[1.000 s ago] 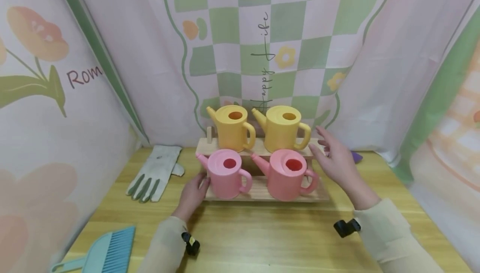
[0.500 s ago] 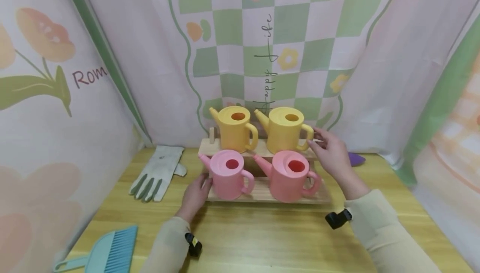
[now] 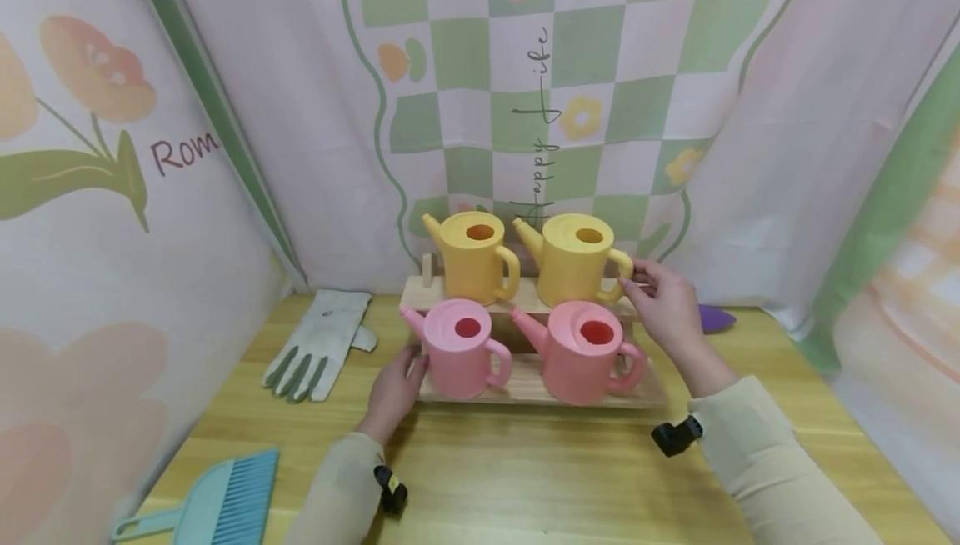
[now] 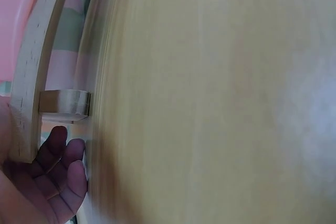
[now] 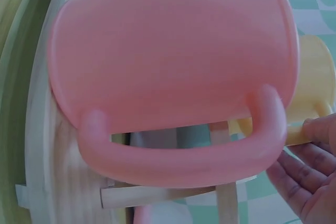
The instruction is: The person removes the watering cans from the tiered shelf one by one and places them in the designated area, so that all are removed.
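A two-tier wooden rack [image 3: 517, 395] carries toy watering cans. On the upper tier stand an orange-yellow watering can [image 3: 468, 266] and, to its right, a paler yellow watering can [image 3: 573, 266]. The lower tier bears a light pink watering can [image 3: 456, 362] and a deeper pink watering can [image 3: 577, 366]. My left hand [image 3: 393, 391] grips the left end of the lower board [image 4: 29, 77], its fingers curled beneath. With thumb and fingers, my right hand [image 3: 667, 307] pinches the handle of the right yellow can, seen partly behind the deeper pink one in the right wrist view.
A grey-white glove [image 3: 318, 345] lies left of the rack on the wooden table [image 3: 517, 478]. Nearer on that side is a blue brush with dustpan [image 3: 217, 499]. A purple object [image 3: 716, 318] shows behind my right wrist. Patterned curtains [image 3: 465, 53] hang close behind and beside.
My right hand has moved left from the open air beside the rack and taken hold of the right yellow watering can's handle. The left hand stays at the rack; the whole head view shifts slightly.
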The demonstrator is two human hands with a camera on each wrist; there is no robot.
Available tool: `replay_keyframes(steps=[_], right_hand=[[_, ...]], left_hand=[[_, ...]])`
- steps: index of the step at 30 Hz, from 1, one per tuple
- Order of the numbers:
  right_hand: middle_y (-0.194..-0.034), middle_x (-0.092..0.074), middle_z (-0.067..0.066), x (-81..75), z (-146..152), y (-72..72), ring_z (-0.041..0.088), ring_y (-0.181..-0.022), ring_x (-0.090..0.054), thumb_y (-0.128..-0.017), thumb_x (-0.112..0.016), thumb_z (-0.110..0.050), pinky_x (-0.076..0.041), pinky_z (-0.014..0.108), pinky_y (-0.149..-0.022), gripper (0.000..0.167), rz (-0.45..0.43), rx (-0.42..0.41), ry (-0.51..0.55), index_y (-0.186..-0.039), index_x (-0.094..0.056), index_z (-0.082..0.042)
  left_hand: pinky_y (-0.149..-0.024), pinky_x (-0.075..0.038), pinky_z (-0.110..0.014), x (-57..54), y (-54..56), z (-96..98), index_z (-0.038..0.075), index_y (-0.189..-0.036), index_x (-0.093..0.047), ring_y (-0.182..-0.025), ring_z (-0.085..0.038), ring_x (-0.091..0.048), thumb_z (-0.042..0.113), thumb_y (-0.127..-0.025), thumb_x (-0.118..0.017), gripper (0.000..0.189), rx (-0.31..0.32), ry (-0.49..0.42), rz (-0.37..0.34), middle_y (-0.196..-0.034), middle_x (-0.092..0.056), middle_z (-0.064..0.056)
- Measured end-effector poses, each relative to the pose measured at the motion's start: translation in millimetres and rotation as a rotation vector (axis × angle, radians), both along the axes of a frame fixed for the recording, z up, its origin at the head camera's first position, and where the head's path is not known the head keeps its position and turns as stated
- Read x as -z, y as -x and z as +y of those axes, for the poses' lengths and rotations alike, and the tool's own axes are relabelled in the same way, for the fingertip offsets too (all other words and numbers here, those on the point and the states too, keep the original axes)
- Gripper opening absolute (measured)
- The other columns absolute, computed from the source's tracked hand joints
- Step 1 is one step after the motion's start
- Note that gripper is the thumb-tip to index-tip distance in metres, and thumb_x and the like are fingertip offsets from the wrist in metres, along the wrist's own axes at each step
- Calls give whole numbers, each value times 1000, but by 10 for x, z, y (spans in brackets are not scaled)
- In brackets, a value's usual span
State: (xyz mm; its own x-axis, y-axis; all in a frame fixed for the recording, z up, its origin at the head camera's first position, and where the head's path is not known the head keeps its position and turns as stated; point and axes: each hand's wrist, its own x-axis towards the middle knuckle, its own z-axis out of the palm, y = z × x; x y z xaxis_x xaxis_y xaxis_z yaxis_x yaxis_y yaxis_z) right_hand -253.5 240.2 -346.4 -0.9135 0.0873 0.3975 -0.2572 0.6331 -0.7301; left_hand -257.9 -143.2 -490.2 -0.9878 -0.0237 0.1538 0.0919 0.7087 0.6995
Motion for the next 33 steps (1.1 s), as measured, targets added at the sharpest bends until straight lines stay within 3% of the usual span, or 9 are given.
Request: replay_keyframes(steps=[12,16,19,25,26,29,33], right_hand=[[-119,-63,28,64,7,4,40,-105,-65,-98,-58,-9,-53,41,-85,37,73,44,9,-130,-57,8],[-118,-64,27,71,28,9,39,-103,-66,-98,-58,-8,-54,19,-79,34,114,72,29,-127,-59,8],[-119,-63,27,53,48,4,38,-103,-66,-98,-58,-10,-47,4,-73,35,124,96,50,-128,-59,7],[-119,-63,25,1,98,-27,38,-103,-65,-97,-59,-11,-46,3,-71,36,144,129,65,-130,-58,6],[-119,-63,24,-5,108,-33,36,-102,-66,-98,-59,-12,-46,3,-71,37,145,134,62,-130,-58,5],[-119,-64,23,-15,144,-53,13,-90,-70,-98,-58,-15,-48,4,-66,37,124,148,67,-131,-58,3],[-121,-63,24,-25,199,-80,-16,-71,-56,-100,-56,-18,-54,13,-57,39,94,136,112,-133,-56,1]], left_hand=[[-102,-42,-56,29,10,26,12,-137,-56,-122,-40,-53,41,-101,-49,46,-11,-18,-10,-135,-58,-15],[-102,-42,-56,33,9,31,12,-137,-56,-122,-39,-54,41,-102,-49,46,-12,-14,-10,-135,-58,-15],[-102,-42,-55,32,6,29,12,-137,-56,-123,-39,-54,41,-102,-49,46,-11,-12,-10,-135,-58,-15],[-103,-41,-56,19,1,23,12,-137,-56,-123,-39,-53,40,-101,-49,46,-14,-23,-15,-136,-57,-16],[-102,-41,-56,18,0,21,12,-137,-56,-123,-40,-53,40,-101,-49,46,-16,-22,-15,-136,-57,-16],[-102,-42,-56,16,2,15,12,-137,-56,-123,-39,-53,40,-101,-49,46,-22,-19,-22,-136,-57,-16],[-103,-41,-56,6,0,5,12,-138,-55,-124,-39,-52,40,-102,-49,46,-24,-22,-33,-137,-56,-15]])
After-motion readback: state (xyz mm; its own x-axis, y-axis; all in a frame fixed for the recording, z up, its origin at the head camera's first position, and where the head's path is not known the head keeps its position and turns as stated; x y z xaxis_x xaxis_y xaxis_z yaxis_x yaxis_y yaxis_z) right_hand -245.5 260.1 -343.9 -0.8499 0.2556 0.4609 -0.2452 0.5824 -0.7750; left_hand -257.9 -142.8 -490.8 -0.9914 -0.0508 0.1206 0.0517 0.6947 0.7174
